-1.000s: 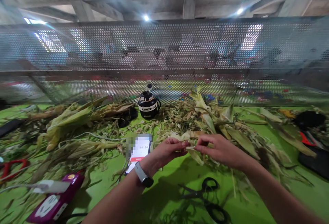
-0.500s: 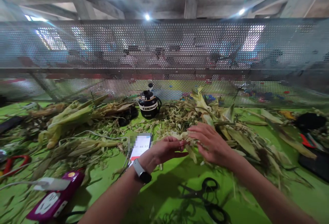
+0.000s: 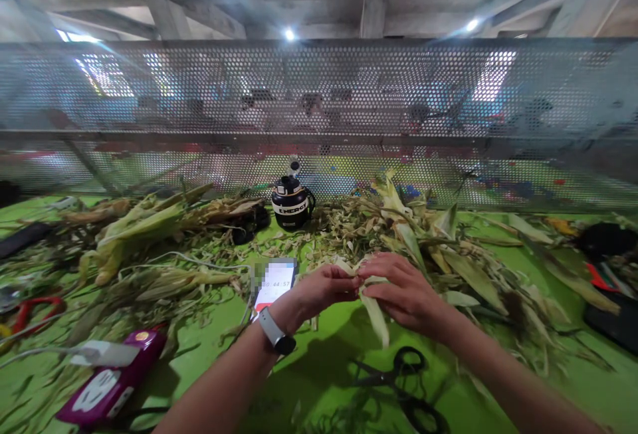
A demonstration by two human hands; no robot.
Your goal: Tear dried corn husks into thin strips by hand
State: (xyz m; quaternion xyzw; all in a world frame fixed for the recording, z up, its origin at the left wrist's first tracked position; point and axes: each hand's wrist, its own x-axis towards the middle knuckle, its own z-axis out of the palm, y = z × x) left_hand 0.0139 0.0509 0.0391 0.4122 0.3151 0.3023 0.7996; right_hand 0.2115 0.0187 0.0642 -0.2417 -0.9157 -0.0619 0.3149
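Observation:
Both my hands meet over the green table, pinching a pale strip of corn husk [image 3: 375,318] between them. My left hand [image 3: 326,288], with a watch on the wrist, is closed on the husk with thumb and fingers. My right hand [image 3: 401,291] grips the same piece from the other side, its fingertips close to the left ones. One length of husk hangs down below the fingers. Part of the piece is hidden by the hands. Black scissors [image 3: 386,377] lie opened on the table just below.
Piles of dry corn husk [image 3: 142,228] lie left and right. A black bottle [image 3: 292,205] stands at the back before a perforated metal screen [image 3: 319,88]. A phone [image 3: 274,281], a purple power bank [image 3: 112,381] with cable and red-handled scissors [image 3: 37,311] are on the left. People sit behind the screen.
My right hand has shifted slightly down and its fingers have drawn in toward the left hand. The hanging husk strip now shows longer. The view has moved a little.

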